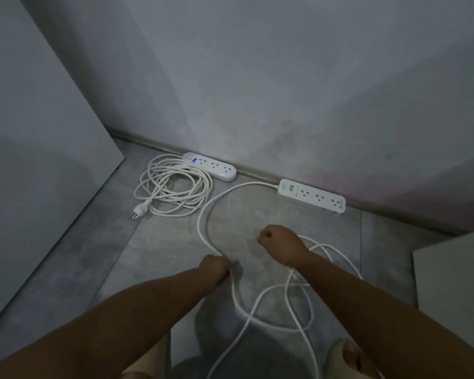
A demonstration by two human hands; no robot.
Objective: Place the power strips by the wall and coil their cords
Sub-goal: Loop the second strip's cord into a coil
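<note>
Inside the left hand [213,270] grip runs the white cord [200,218].

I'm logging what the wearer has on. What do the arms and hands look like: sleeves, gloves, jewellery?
Both forearms are bare to the frame's edge, no sleeve in view. The left hand and right hand wear no gloves; no watch, bracelet or ring shows.

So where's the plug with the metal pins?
In the head view, the plug lies on the floor at left, at the near-left edge of the coiled cord, which sits beside the rounded strip by the wall.
</note>
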